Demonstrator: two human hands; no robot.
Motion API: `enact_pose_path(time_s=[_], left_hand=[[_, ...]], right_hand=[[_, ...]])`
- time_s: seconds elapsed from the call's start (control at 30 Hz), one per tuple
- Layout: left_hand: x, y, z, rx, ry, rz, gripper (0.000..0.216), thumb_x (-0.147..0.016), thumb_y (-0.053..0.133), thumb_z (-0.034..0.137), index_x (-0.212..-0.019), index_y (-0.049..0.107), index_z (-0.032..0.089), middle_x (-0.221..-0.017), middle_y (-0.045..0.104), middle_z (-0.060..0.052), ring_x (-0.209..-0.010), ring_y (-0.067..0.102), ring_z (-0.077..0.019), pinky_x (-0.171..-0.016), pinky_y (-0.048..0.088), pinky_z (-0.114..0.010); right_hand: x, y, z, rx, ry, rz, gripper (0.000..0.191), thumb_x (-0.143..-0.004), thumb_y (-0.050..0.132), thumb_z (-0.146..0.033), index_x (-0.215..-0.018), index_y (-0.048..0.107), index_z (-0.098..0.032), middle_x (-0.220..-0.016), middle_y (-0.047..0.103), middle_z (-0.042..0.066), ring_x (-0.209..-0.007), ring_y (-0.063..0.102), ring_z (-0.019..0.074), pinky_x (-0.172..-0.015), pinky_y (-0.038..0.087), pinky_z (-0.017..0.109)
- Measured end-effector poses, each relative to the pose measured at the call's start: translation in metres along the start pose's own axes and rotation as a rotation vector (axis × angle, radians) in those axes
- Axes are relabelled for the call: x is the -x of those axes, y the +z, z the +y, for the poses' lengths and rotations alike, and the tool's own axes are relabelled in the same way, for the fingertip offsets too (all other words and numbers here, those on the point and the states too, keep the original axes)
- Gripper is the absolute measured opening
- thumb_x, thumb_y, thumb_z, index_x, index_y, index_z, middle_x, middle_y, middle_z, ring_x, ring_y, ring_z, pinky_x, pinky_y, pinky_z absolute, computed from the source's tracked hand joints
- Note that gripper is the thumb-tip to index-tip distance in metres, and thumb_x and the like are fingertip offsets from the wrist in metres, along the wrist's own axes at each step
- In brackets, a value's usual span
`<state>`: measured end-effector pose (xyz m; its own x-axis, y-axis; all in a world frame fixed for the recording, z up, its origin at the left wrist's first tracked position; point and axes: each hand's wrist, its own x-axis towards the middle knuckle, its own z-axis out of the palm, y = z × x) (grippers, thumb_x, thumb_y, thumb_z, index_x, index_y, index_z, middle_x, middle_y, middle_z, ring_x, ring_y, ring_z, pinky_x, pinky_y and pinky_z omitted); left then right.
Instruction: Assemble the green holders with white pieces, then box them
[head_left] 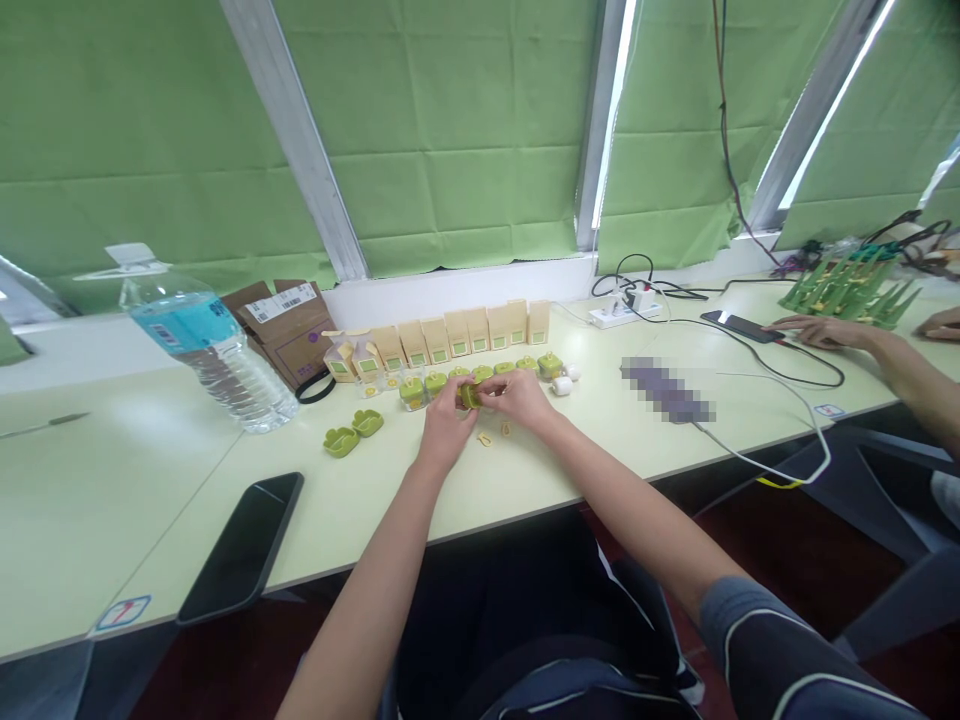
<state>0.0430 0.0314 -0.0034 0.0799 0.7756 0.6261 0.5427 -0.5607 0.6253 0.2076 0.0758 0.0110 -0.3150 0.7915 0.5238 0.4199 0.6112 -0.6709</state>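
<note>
My left hand (pixel 448 422) and my right hand (pixel 519 396) meet over the table, fingers closed around one small green cap-like piece (pixel 470 396). Just below them lie two small yellow loop-shaped pieces (pixel 485 439). Behind my hands runs a row of small clear jars with green lids (pixel 412 389), partly hidden by my fingers. Two loose green pieces (pixel 341 441), hollow side up, rest to the left of my left hand. A couple of small white cylinders (pixel 562 386) stand to the right of the row.
Small tan boxes (pixel 457 332) line the back. At left are a water bottle (pixel 217 340), a cardboard carton (pixel 289 330) and a black phone (pixel 244 545). A power strip (pixel 626 312) with cables, another phone (pixel 739 326) and another person's hand (pixel 825 330) are at right.
</note>
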Motion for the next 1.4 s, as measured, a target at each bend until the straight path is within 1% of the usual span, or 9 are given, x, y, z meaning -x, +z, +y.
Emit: enact_pose_path(time_s=[0.27,0.43,0.6,0.8,0.9,1.0,1.1,1.23,1.4], left_hand=[[0.000,-0.001,0.000,-0.039,0.020,-0.022,0.042,-0.077,0.063,0.006,-0.115,0.057,0.023,-0.123,0.070,-0.006,-0.089,0.071,-0.0173,-0.087,0.058,-0.036],[0.001,-0.001,-0.002,-0.032,0.038,-0.033,0.042,-0.077,0.063,0.007,-0.116,0.057,0.023,-0.126,0.069,-0.006,-0.093,0.072,-0.0182,-0.091,0.058,-0.038],[0.002,-0.002,-0.003,0.003,0.046,-0.051,0.041,-0.079,0.063,0.008,-0.116,0.056,0.023,-0.128,0.068,-0.007,-0.099,0.072,-0.0188,-0.094,0.057,-0.039],[0.003,-0.006,-0.003,0.034,0.037,-0.085,0.040,-0.080,0.064,0.010,-0.117,0.058,0.023,-0.128,0.068,-0.007,-0.095,0.073,-0.0181,-0.092,0.058,-0.038],[0.003,-0.006,-0.003,0.026,0.026,-0.081,0.043,-0.080,0.065,0.010,-0.121,0.058,0.023,-0.126,0.069,-0.006,-0.093,0.072,-0.0177,-0.091,0.058,-0.038],[0.002,-0.003,-0.005,0.000,0.011,-0.066,0.046,-0.080,0.064,0.010,-0.124,0.059,0.023,-0.122,0.070,-0.007,-0.091,0.072,-0.0188,-0.090,0.058,-0.039],[0.000,-0.001,-0.006,-0.021,0.006,-0.053,0.043,-0.082,0.064,0.011,-0.123,0.061,0.023,-0.121,0.071,-0.008,-0.093,0.072,-0.0208,-0.091,0.058,-0.043],[0.000,0.000,-0.007,-0.012,0.011,-0.043,0.042,-0.082,0.063,0.011,-0.122,0.060,0.022,-0.123,0.070,-0.009,-0.097,0.071,-0.0213,-0.092,0.058,-0.043],[0.000,0.000,-0.009,-0.002,0.031,-0.022,0.041,-0.082,0.062,0.012,-0.122,0.059,0.022,-0.123,0.068,-0.009,-0.103,0.070,-0.0217,-0.089,0.060,-0.040]], right_hand=[[0.001,0.000,0.001,0.002,-0.008,-0.035,0.012,-0.078,0.073,-0.016,-0.082,0.084,-0.020,-0.066,0.074,-0.001,-0.060,0.060,0.0105,-0.061,0.040,0.020],[0.000,0.001,0.005,0.011,-0.012,-0.041,0.009,-0.080,0.075,-0.020,-0.081,0.084,-0.022,-0.070,0.076,0.000,-0.063,0.063,0.0118,-0.064,0.042,0.020],[0.000,0.000,0.003,-0.001,-0.015,-0.054,0.010,-0.080,0.075,-0.019,-0.079,0.084,-0.022,-0.070,0.076,0.000,-0.064,0.065,0.0125,-0.064,0.043,0.021],[0.001,0.000,0.005,-0.035,0.015,-0.080,0.009,-0.082,0.077,-0.029,-0.085,0.085,-0.025,-0.073,0.078,0.001,-0.067,0.068,0.0159,-0.066,0.047,0.024],[0.000,0.001,0.008,-0.073,0.031,-0.090,0.011,-0.082,0.078,-0.033,-0.086,0.085,-0.025,-0.076,0.079,0.002,-0.071,0.071,0.0178,-0.067,0.049,0.025],[-0.001,0.000,0.009,-0.102,0.037,-0.098,0.014,-0.082,0.079,-0.034,-0.090,0.084,-0.024,-0.075,0.078,0.002,-0.073,0.072,0.0181,-0.066,0.050,0.024],[-0.001,-0.001,0.010,-0.130,0.036,-0.108,0.016,-0.082,0.078,-0.035,-0.093,0.084,-0.025,-0.072,0.077,0.001,-0.071,0.071,0.0169,-0.066,0.051,0.024],[-0.001,-0.002,0.009,-0.171,0.028,-0.123,0.014,-0.085,0.075,-0.031,-0.095,0.084,-0.025,-0.075,0.077,0.000,-0.066,0.070,0.0151,-0.067,0.052,0.024],[0.000,0.000,0.008,-0.205,0.009,-0.107,0.015,-0.086,0.072,-0.023,-0.096,0.083,-0.024,-0.083,0.080,0.001,-0.071,0.072,0.0161,-0.071,0.055,0.025]])
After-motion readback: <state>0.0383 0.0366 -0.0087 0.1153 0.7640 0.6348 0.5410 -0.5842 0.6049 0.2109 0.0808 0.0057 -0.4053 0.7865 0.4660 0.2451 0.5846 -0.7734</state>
